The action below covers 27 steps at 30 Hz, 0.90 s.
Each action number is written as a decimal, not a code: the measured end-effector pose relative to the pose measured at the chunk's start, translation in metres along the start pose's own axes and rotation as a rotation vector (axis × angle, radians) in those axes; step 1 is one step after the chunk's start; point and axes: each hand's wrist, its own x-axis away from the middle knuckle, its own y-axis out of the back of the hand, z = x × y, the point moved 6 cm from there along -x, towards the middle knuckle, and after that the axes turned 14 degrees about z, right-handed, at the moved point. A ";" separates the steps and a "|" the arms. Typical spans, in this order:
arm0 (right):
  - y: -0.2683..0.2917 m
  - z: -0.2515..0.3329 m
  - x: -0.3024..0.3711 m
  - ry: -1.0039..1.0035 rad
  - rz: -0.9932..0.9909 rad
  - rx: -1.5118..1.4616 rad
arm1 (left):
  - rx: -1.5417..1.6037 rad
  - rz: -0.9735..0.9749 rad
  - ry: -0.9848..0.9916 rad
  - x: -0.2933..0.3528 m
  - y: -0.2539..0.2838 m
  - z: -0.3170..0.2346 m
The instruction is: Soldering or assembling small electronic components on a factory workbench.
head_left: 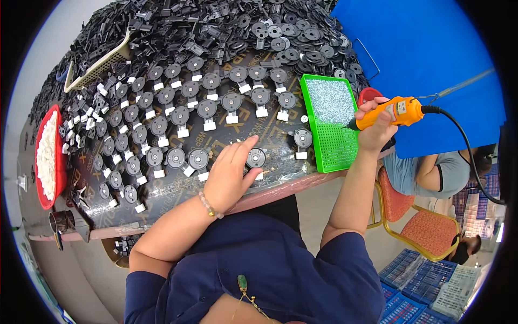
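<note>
My right hand (377,123) is wrapped round an orange electric screwdriver (406,111) with a black cord. The tool's dark nose points left over a green tray (311,108). Small silvery screws (330,100) fill the tray's far part; its near part is a grid of holes (334,144). My left hand (229,170) lies on the table, fingers and thumb spread around a black disc-shaped part (256,157). Whether the fingertips touch it I cannot tell. Several more black discs with white blocks (206,110) stand in rows to the left and beyond.
Loose black plastic parts (210,24) are heaped along the far side. A cream basket (102,67) leans in the heap. A red basin of white pieces (49,156) stands at the left edge. Beyond a blue panel (415,54), another person sits near red chairs (431,232) at the right.
</note>
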 end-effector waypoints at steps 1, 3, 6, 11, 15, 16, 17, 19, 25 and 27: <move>0.000 0.000 0.000 -0.002 0.002 0.003 | 0.000 -0.009 -0.010 0.000 0.001 0.000; 0.000 0.002 -0.001 -0.005 0.004 0.004 | -0.006 -0.021 -0.010 0.000 0.000 -0.001; -0.002 0.013 0.000 -0.010 -0.022 -0.008 | -0.004 -0.030 -0.008 -0.001 0.000 0.000; -0.055 0.065 0.009 0.056 0.085 -0.225 | -0.033 -0.036 -0.041 0.000 0.001 -0.002; -0.132 0.077 0.035 0.057 0.395 -0.460 | -0.050 -0.037 -0.023 0.000 0.002 -0.002; -0.144 0.072 0.043 0.012 0.434 -0.482 | -0.052 -0.038 -0.018 0.000 0.002 -0.002; -0.153 0.071 0.047 0.012 0.437 -0.487 | -0.044 -0.034 -0.021 0.000 0.003 -0.002; -0.170 0.060 0.054 -0.117 0.476 -0.550 | -0.040 -0.040 -0.040 0.001 0.004 -0.004; -0.179 0.050 0.059 -0.198 0.495 -0.551 | -0.033 -0.021 -0.023 0.001 0.002 -0.001; -0.182 0.047 0.059 -0.212 0.506 -0.544 | -0.032 -0.015 -0.012 0.001 0.002 0.000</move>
